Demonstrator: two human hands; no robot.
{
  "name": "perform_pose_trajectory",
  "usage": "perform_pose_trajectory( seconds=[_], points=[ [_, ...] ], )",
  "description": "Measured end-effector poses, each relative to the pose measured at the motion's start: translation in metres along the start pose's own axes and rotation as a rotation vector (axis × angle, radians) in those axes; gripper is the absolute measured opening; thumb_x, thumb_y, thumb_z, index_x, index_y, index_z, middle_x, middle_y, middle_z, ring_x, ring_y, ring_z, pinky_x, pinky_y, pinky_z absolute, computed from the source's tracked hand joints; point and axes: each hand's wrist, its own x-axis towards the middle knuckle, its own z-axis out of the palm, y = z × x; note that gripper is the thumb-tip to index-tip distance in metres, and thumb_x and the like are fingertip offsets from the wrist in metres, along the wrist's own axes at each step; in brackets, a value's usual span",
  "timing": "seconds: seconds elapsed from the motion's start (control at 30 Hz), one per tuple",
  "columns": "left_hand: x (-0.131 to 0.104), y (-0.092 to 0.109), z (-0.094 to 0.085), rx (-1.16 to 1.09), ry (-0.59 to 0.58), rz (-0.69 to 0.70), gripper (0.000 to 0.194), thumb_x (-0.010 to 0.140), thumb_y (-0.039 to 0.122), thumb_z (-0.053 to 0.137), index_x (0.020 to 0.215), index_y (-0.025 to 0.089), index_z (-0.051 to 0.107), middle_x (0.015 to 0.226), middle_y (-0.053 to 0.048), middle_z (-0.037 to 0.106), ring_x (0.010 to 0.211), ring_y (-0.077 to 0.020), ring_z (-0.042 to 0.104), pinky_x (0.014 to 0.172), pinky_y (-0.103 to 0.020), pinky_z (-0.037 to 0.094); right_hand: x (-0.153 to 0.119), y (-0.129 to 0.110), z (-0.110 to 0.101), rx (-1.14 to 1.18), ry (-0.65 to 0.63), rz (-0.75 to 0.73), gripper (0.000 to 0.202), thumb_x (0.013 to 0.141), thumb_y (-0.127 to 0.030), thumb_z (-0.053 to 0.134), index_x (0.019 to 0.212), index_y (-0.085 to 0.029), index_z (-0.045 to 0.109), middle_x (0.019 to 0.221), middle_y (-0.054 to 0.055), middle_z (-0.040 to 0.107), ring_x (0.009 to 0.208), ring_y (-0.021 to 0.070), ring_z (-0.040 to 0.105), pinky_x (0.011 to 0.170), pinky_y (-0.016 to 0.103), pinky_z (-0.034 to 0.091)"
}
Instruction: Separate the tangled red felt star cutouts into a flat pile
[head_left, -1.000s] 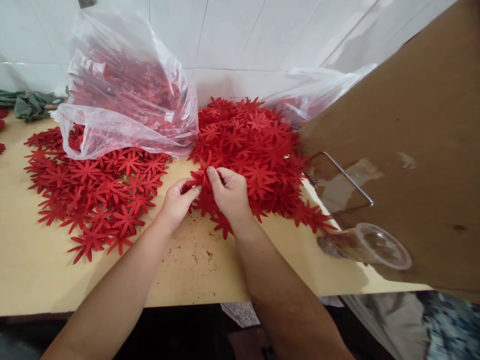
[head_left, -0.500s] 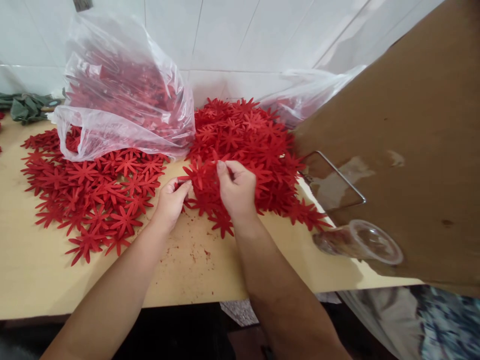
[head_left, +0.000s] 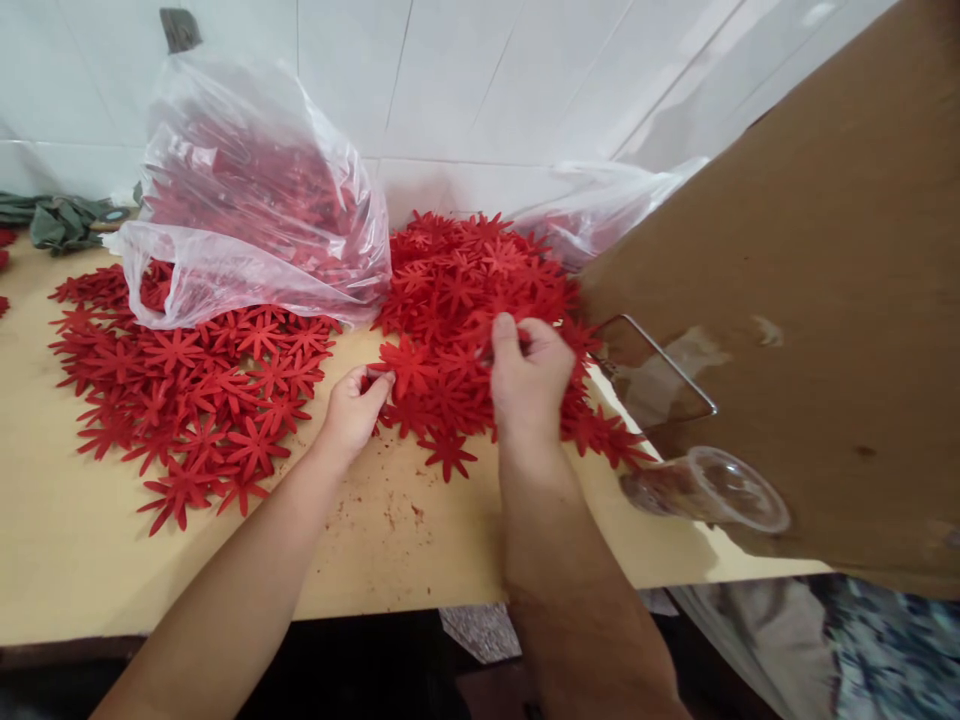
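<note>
My left hand [head_left: 358, 408] pinches a red flower-shaped cutout [head_left: 409, 366] by one petal, thumb against the fingers, at the near left edge of a loose pile of the same cutouts [head_left: 469, 285]. Over the right part of that pile is my right hand [head_left: 531, 375], its thumb and fingers closed together. Something small and pale may show at its fingertips, too blurred to name. Left of my left hand spreads a second heap of red flower cutouts [head_left: 195, 400].
A translucent plastic bag [head_left: 262, 230] full of red cutouts stands behind the left heap, against the tiled wall. Another bag [head_left: 600, 210] lies behind the right pile. A large brown board [head_left: 825, 300] with a wire handle and a clear plastic cup [head_left: 705, 490] flank the right side.
My right hand has moved right, away from my left hand and the pinched flower. My left hand keeps its pinch. The whole view has shifted slightly.
</note>
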Motion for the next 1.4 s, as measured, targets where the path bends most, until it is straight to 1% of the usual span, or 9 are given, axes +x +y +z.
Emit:
perform_pose_trajectory(
  seconds=[0.17, 0.3, 0.43, 0.87, 0.97, 1.07, 1.13, 1.3, 1.4],
  points=[
    [-0.002, -0.003, 0.001, 0.065, -0.030, 0.042, 0.013, 0.068, 0.019, 0.057, 0.059, 0.015, 0.049, 0.055, 0.006, 0.047, 0.053, -0.0054, 0.038, 0.056, -0.021, 0.032, 0.012, 0.009, -0.014, -0.349, 0.220, -0.174, 0.063, 0.064, -0.047, 0.064, 0.116, -0.015, 0.047, 0.122, 0.019, 0.042, 0.113, 0.0322, 0.042, 0.086, 0.051, 0.038],
    [-0.002, -0.004, 0.000, 0.094, -0.014, 0.051, 0.016, 0.068, 0.021, 0.058, 0.058, 0.016, 0.048, 0.053, 0.006, 0.043, 0.051, -0.0049, 0.035, 0.053, -0.020, 0.030, -0.007, -0.016, -0.005, -0.090, -0.188, -0.256, 0.031, 0.079, -0.045, 0.049, 0.092, -0.019, 0.058, 0.095, 0.011, 0.059, 0.094, 0.0222, 0.054, 0.078, 0.041, 0.044],
    [-0.002, -0.002, 0.000, 0.082, -0.014, 0.048, 0.016, 0.069, 0.021, 0.057, 0.059, 0.016, 0.047, 0.052, 0.006, 0.042, 0.050, -0.0050, 0.035, 0.052, -0.020, 0.030, -0.024, -0.028, 0.009, 0.006, -0.459, -0.291, 0.019, 0.071, -0.037, 0.061, 0.073, -0.019, 0.057, 0.074, 0.003, 0.058, 0.070, 0.0143, 0.054, 0.067, 0.031, 0.046],
    [-0.001, -0.004, -0.002, 0.080, 0.018, 0.061, 0.012, 0.071, 0.021, 0.055, 0.063, 0.015, 0.049, 0.054, 0.006, 0.044, 0.053, -0.0059, 0.036, 0.056, -0.020, 0.032, -0.008, -0.007, 0.007, 0.111, -0.057, -0.015, 0.025, 0.074, -0.043, 0.055, 0.072, -0.019, 0.051, 0.059, -0.001, 0.050, 0.053, 0.0118, 0.048, 0.053, 0.028, 0.042],
    [-0.001, -0.005, -0.002, 0.057, 0.010, 0.045, 0.011, 0.070, 0.021, 0.056, 0.064, 0.015, 0.050, 0.056, 0.005, 0.047, 0.054, -0.0060, 0.039, 0.057, -0.020, 0.033, 0.008, 0.012, -0.003, 0.138, 0.096, 0.031, 0.040, 0.075, -0.051, 0.051, 0.099, -0.019, 0.049, 0.087, 0.008, 0.057, 0.078, 0.0200, 0.057, 0.066, 0.038, 0.048],
    [-0.001, -0.005, -0.001, 0.039, 0.012, 0.043, 0.011, 0.070, 0.020, 0.057, 0.063, 0.015, 0.050, 0.057, 0.005, 0.048, 0.054, -0.0059, 0.040, 0.059, -0.021, 0.034, 0.013, 0.013, -0.011, -0.069, 0.216, -0.118, 0.061, 0.069, -0.051, 0.058, 0.119, -0.019, 0.043, 0.122, 0.017, 0.045, 0.119, 0.0310, 0.040, 0.089, 0.052, 0.038],
    [-0.001, -0.005, -0.001, 0.034, 0.011, 0.042, 0.012, 0.069, 0.021, 0.058, 0.063, 0.015, 0.050, 0.057, 0.005, 0.048, 0.055, -0.0058, 0.041, 0.059, -0.021, 0.035, 0.006, 0.004, -0.009, -0.138, 0.118, -0.221, 0.054, 0.069, -0.048, 0.060, 0.113, -0.017, 0.050, 0.120, 0.017, 0.049, 0.119, 0.0309, 0.040, 0.093, 0.052, 0.036],
    [-0.001, -0.004, -0.002, 0.014, 0.001, 0.040, 0.011, 0.070, 0.021, 0.058, 0.064, 0.015, 0.051, 0.056, 0.006, 0.047, 0.053, -0.0051, 0.039, 0.057, -0.020, 0.033, -0.024, -0.017, 0.017, 0.132, -0.515, -0.146, 0.023, 0.071, -0.038, 0.060, 0.083, -0.018, 0.058, 0.077, 0.004, 0.063, 0.069, 0.0154, 0.057, 0.066, 0.032, 0.047],
    [-0.002, -0.002, -0.002, 0.016, -0.008, 0.057, 0.012, 0.070, 0.022, 0.057, 0.064, 0.014, 0.051, 0.056, 0.006, 0.046, 0.053, -0.0050, 0.038, 0.057, -0.021, 0.033, -0.030, -0.017, 0.025, 0.105, -0.551, -0.115, 0.016, 0.073, -0.032, 0.057, 0.066, -0.018, 0.052, 0.061, -0.001, 0.054, 0.057, 0.0110, 0.049, 0.056, 0.026, 0.040]
  ],
)
